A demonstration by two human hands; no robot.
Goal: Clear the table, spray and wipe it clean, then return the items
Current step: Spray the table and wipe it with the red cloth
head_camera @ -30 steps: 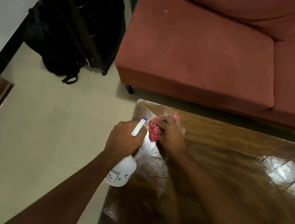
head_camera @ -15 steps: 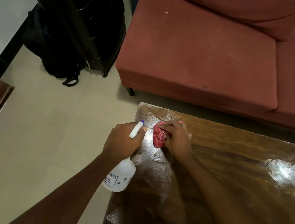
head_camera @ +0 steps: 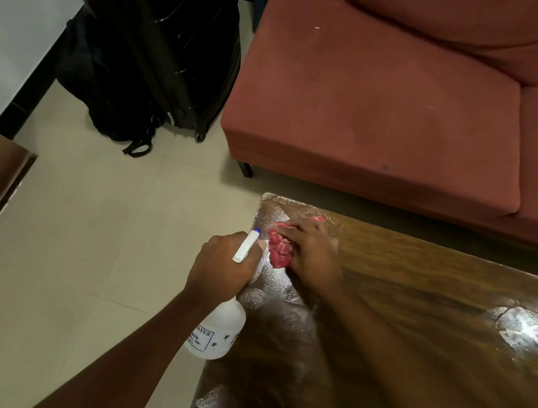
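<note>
Pale floor tiles [head_camera: 92,250] run under a rust-red sofa [head_camera: 390,117], and black luggage [head_camera: 150,53] stands against the wall beyond the table's far left corner. Only one view here, the head camera, looking down on a dark wooden table [head_camera: 432,325] whose visible top carries nothing but the cloth and the hand on it.

Right hand [head_camera: 314,255] is pressed flat over a bunched red cloth [head_camera: 279,247], fingers clenched down on it, right at the far left corner of the table, just inside the left edge. Left hand [head_camera: 222,267] is wrapped around the neck of a white spray bottle [head_camera: 218,330], nozzle tip pointing at that same corner, the bottle body hanging just off the left edge over the floor.

Wet sheen shows along the left edge, with more shiny patches off toward the right side. So this looks like mid-wipe, spraying and rubbing together.

To do it well, I'd say: keep the cloth flat rather than balled, work from this corner in overlapping passes along the grain toward those patches on the right, and spray ahead of the cloth, not onto the knuckles. Mind the overspray drifting off the left edge onto the tiles.
</note>
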